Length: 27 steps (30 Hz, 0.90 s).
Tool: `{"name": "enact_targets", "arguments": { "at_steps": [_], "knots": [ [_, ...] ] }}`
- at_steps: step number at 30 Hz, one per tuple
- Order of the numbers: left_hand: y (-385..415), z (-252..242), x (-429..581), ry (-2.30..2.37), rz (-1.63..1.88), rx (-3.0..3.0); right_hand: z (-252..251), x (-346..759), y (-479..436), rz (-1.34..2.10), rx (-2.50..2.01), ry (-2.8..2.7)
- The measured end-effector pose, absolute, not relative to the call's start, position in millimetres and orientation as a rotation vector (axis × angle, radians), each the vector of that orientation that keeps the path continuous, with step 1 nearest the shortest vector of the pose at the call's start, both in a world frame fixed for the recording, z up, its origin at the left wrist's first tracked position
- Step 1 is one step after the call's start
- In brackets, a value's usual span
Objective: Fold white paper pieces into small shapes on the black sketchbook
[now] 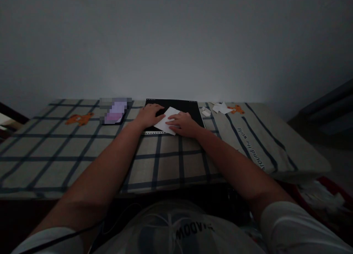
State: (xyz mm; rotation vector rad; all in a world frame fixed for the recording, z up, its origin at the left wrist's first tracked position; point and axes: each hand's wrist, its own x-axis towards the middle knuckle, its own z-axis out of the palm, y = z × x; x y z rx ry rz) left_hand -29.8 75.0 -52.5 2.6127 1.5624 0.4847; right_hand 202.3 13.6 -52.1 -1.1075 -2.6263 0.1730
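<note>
A white piece of paper (166, 124) with straight edges lies at an angle on a black board or pad (176, 104), which has a row of small holes along its edges. My left hand (150, 116) rests on the pad at the paper's left side, fingers stretched out and the thumb reaching to the paper. From the right, my right hand (184, 124) lies flat across the paper, its fingers spread and pressing on it. Both hands are open, and neither grips anything. Part of the paper is hidden beneath the right hand.
A phone (117, 111), partly blurred out, lies left of the pad. To the right are a small pale block (206, 111) and several white paper scraps (221, 107). A checked cloth (168, 162) covers the table, whose far edge meets a wall (176, 44).
</note>
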Motion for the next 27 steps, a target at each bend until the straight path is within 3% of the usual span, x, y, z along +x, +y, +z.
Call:
{"name": "enact_targets", "arguments": {
  "at_steps": [6,12,19,27],
  "knots": [
    [63.2,-50.0,-28.9,1.445,0.658,2.660,-53.1,211.6,25.1,0.355,-0.994,-2.549],
    [58.6,-48.2,-32.2,1.148,0.586,2.764,-55.8,219.8,31.3,0.419,-0.990,-2.480],
    [61.4,-51.3,-29.0,1.072,0.561,2.719,-53.6,230.1,32.9,0.195,-1.079,-2.489],
    [55.9,-47.7,-22.1,1.148,0.612,2.748,-49.6,231.2,23.0,0.191,-1.207,-2.666]
  ]
}}
